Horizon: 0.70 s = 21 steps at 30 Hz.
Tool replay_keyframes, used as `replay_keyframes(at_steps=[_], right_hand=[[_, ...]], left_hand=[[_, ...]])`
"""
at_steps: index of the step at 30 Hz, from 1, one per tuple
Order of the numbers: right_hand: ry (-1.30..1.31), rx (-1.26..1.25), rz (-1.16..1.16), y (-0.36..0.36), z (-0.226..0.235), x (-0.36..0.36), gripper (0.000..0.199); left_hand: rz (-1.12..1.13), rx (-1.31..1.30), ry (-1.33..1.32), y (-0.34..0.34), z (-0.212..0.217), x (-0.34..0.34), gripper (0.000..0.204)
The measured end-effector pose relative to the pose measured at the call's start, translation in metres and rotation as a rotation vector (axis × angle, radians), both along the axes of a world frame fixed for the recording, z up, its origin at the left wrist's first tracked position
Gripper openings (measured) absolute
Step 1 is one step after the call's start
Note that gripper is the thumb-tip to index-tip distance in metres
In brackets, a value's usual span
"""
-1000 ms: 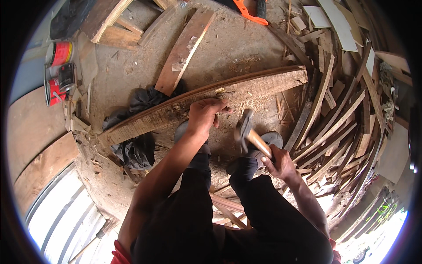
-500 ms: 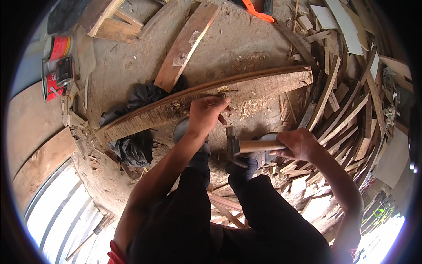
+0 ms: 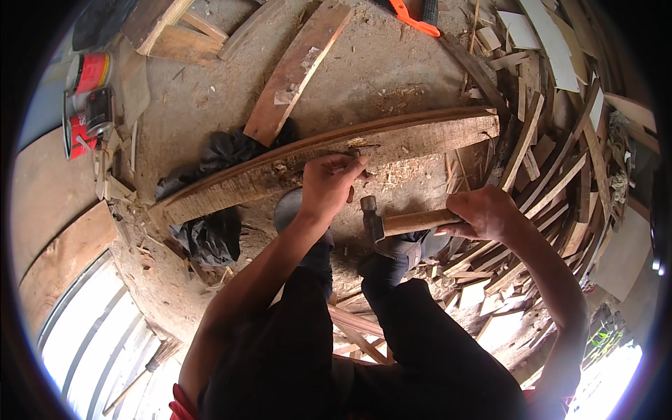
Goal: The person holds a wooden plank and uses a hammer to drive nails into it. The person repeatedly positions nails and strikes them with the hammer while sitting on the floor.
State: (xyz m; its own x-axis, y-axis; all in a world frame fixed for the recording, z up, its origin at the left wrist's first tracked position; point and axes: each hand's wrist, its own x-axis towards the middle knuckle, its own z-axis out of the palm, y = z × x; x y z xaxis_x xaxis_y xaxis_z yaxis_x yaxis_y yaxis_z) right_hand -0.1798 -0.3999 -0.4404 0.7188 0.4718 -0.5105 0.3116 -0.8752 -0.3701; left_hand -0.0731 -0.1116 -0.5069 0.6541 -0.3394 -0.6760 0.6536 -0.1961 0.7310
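Note:
A long rough wooden plank lies across the dusty ground in front of my feet. My left hand rests against its near edge with the fingers pinched together at the plank; what they pinch is too small to tell. My right hand grips the wooden handle of a hammer, held level, its dark metal head pointing left just below and right of my left hand. My dark trouser legs and shoes fill the lower middle.
A second plank lies slanted behind the long one. Black plastic sheeting sits under the plank's left end. Many wood offcuts pile up at the right. An orange tool lies at the top, red cans at the left.
My right hand has swung the hammer from low by my foot up to a level hold and brought its head closer to my left hand. The left hand stays at the plank.

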Motion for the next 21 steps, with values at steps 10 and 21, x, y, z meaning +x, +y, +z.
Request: replay_keyframes(at_steps=[10, 21], right_hand=[[-0.082, -0.008, -0.043, 0.004, -0.002, -0.006, 0.052], [-0.109, 0.037, 0.006, -0.014, 0.002, -0.014, 0.041]], left_hand=[[-0.032, 0.016, -0.1, 0.0, -0.005, -0.003, 0.026], [-0.528, 0.431, -0.679, 0.01, 0.035, 0.015, 0.03]])
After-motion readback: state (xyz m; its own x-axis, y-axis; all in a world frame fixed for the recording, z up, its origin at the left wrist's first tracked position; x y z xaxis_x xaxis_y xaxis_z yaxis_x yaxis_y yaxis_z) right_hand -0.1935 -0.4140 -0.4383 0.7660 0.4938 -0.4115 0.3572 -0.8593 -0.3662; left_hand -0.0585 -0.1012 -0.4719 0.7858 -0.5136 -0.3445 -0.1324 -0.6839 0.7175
